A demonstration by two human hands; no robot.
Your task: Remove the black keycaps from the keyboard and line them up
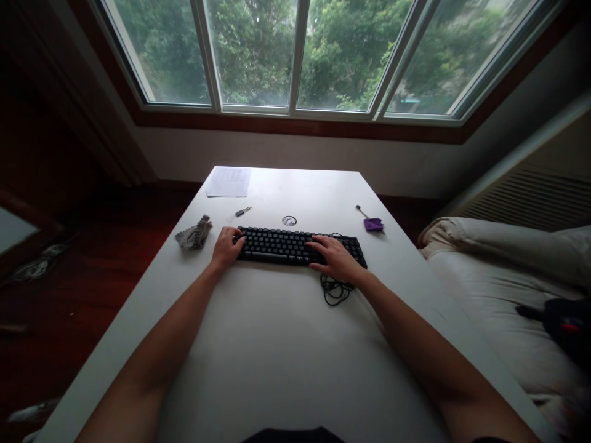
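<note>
A black computer keyboard (pixel 277 244) lies flat across the middle of the white table (pixel 258 344). My left hand (pixel 226 248) is curled round its left end, with the thumb on the near side. Over the right part of the keys rests my right hand (pixel 338 258), palm down with its fingers spread. The keyboard's black cable (pixel 335 292) is bundled on the table just below my right wrist. Part of the keyboard's right side is hidden beneath that hand.
A crumpled grey cloth (pixel 194 235) lies to the left. Behind the keyboard are a small tool (pixel 240 213), a round lid-like thing (pixel 289 220) and paper sheets (pixel 228 182). A purple cloth (pixel 373 225) and a small brush (pixel 361 211) lie right. A sofa (pixel 475 295) flanks the table.
</note>
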